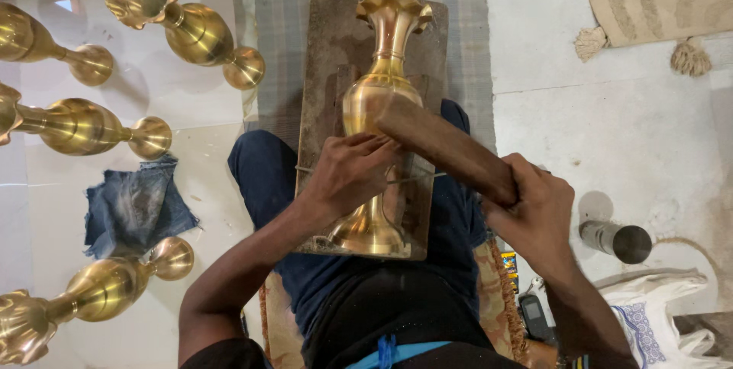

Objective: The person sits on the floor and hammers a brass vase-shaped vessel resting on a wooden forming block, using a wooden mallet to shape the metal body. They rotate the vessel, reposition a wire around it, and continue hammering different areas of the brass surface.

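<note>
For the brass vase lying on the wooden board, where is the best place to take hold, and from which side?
Probably the narrow neck of the brass vase on the wooden board, reached from above. It lies flat, with the flared mouth and round belly either side checking a slip. Both hands are lower down.

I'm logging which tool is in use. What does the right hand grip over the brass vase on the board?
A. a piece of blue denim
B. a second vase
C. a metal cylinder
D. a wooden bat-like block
D: the right hand grips a wooden block whose far end lies across the brass vase, which the left hand steadies.
</note>
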